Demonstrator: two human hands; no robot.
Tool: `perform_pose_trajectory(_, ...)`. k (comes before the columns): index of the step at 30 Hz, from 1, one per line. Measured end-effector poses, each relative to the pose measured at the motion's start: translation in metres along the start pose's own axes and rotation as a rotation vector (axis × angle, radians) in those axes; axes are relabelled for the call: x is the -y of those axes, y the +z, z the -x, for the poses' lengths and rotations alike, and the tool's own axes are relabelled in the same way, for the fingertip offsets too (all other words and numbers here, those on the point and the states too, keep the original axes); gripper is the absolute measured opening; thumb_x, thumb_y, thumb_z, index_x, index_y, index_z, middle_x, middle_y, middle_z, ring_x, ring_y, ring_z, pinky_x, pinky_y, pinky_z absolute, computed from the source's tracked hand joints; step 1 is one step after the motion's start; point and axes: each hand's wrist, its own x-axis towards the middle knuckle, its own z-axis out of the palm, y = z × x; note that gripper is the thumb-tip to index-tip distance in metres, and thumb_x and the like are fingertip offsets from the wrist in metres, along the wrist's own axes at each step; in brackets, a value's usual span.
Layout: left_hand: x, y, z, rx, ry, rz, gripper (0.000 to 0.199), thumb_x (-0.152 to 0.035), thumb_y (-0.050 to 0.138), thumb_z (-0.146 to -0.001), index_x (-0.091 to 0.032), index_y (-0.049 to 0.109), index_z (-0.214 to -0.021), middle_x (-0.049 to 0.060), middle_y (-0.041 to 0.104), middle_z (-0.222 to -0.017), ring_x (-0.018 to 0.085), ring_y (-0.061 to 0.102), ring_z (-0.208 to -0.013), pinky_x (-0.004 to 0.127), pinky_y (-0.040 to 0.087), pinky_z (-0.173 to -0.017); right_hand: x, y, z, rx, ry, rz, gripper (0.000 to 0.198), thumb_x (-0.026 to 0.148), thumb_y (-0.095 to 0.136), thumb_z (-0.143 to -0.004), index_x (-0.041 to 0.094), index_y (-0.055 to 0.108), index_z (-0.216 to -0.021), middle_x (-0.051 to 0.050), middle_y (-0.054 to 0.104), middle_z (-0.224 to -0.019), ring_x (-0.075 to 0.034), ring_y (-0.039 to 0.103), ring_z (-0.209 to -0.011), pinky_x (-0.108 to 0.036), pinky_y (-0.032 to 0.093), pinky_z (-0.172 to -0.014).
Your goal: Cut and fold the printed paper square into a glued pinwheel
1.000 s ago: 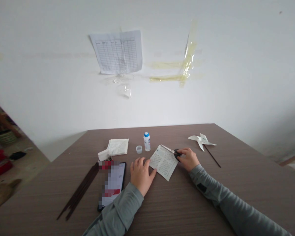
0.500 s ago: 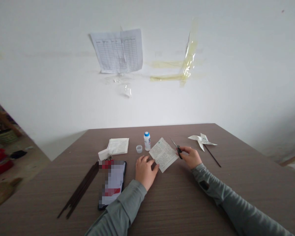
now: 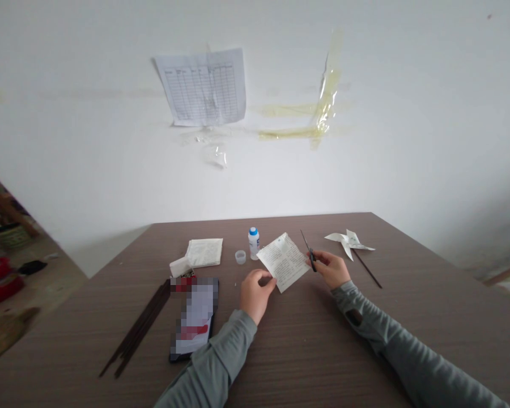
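A square sheet of printed paper [image 3: 284, 262] is pinched at its lower left edge by my left hand [image 3: 257, 294], and it looks tilted up off the table. My right hand [image 3: 330, 270] holds scissors [image 3: 310, 254] by their black handles, at the paper's right corner. The blades point up and away; whether they are parted I cannot tell. Just behind the paper stands a white bottle with a blue cap [image 3: 254, 243]. Beside it sits a small clear plastic cup or lid [image 3: 240, 257].
A paper pinwheel [image 3: 349, 243] on a dark stick lies at the right. To the left are a stack of folded paper [image 3: 205, 252], a small white box [image 3: 180, 266], a phone [image 3: 195, 317] and several dark sticks [image 3: 138, 328]. The wall [image 3: 280, 181] rises behind the table.
My left hand has gone from resting on the paper's edge to pinching it, and the paper has lifted and tilted. The scissors have turned more upright in my right hand.
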Motion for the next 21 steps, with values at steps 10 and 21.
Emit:
perform_pose_trajectory(10, -0.009, 0.010, 0.005, 0.017, -0.346, 0.570, 0.030, -0.014, 0.112, -0.082, -0.022, 0.084, -0.078, 0.006, 0.092, -0.084, 0.028, 0.093, -0.084, 0.028, 0.069, -0.063, 0.009, 0.003, 0.003, -0.042, 0.011, -0.079, 0.078, 0.088, 0.114, -0.058, 0.022, 0.101, -0.096, -0.017, 0.099, -0.098, -0.041, 0.095, -0.095, -0.059, 0.081, -0.094)
perform_pose_trajectory(21, -0.010, 0.009, 0.004, 0.062, -0.395, 0.623, 0.031, -0.007, 0.118, -0.070, -0.017, 0.090, -0.076, 0.006, 0.087, -0.074, 0.021, 0.085, -0.066, 0.022, 0.065, -0.053, 0.019, 0.002, 0.006, 0.026, 0.062, -0.024, 0.080, 0.094, 0.112, -0.055, 0.024, 0.097, -0.091, -0.015, 0.096, -0.092, -0.039, 0.092, -0.092, -0.054, 0.077, -0.088)
